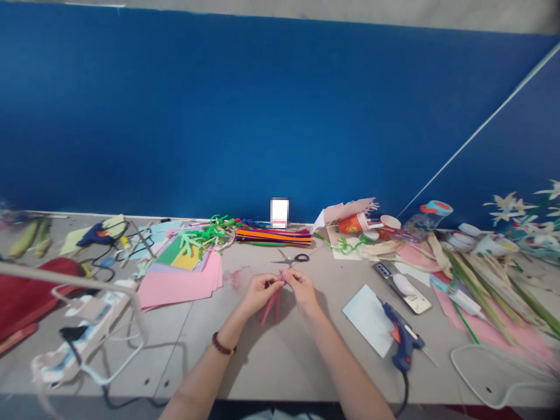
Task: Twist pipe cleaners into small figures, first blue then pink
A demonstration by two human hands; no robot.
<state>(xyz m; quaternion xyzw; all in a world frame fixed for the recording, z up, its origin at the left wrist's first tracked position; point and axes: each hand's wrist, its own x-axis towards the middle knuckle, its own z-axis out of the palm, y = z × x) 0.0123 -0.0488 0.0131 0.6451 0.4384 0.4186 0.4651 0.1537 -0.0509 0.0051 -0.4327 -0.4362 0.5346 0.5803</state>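
Note:
Pink pipe cleaners (272, 309) are pinched at their top between my two hands, their loose ends hanging down toward the table. My left hand (259, 293), with a beaded bracelet at the wrist, has its thumb and fingers closed on them from the left. From the right, my right hand (301, 289) pinches the same spot, fingertips nearly touching those of the left. The exact joint is hidden by the fingers. Just beyond the hands lie scissors (301, 258) with black handles, and pink fuzz (236, 280) is scattered to the left.
A bundle of coloured pipe cleaners (275, 237) lies at the back. Pink paper sheets (175, 289) and a power strip (83, 338) are left. On the right are a glue gun (405, 338), a phone (411, 294), paper cups (352, 224) and corn husks (481, 291).

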